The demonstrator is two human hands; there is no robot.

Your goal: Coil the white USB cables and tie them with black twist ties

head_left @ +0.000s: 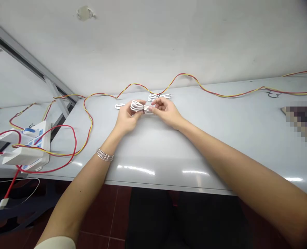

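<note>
A coiled white cable (137, 106), bound round its middle by a dark tie (143, 109), is held up between my two hands over the table. My left hand (127, 117) grips its left part between thumb and fingers. At its right end, the thumb and fingers of my right hand (167, 111) pinch the coil. Just behind my hands, a second tied bundle of white cable (159, 97) lies on the table. Another white coil (119, 106) shows to the left, partly covered by my left hand.
Red and yellow wires (140, 85) run along the table's (166, 152) back by the wall. At left, a power strip (46, 145) carries plugs and looping red cable. A grey metal frame (57, 93) stands behind it. Dark tie pieces (273, 94) and a pixelated object (304, 122) lie at right.
</note>
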